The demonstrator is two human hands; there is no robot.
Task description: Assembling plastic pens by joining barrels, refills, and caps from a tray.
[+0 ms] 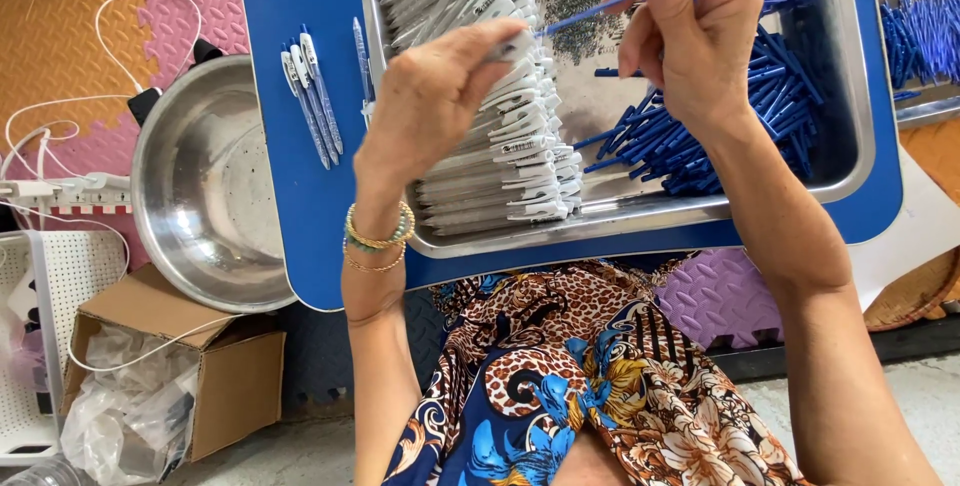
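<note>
Head view. Left hand (430, 96) raised over the steel tray (850, 146), grip pinched on a white barrel (515, 46). Right hand (690, 31) just beside it, grip pinched on a thin blue refill (600, 8) whose tip meets the barrel's end; a second blue piece sticks up between the fingers, too blurred to tell what it is.

Below the left hand, a stack of white barrels (510, 156) fills the tray's left part. Loose blue parts (720, 136) are heaped on the tray's right. The tray sits on a blue tabletop (300, 6).

Four finished pens (315, 96) lie on the tabletop left of the tray, near one another, a fifth (362, 56) just beside the tray's edge.

Steel bowl (200, 186) left of the tabletop, partly under its edge. Cardboard box (190, 366) holding clear plastic bags on the floor below it. White cable (60, 156) on pink foam mat, far left.
</note>
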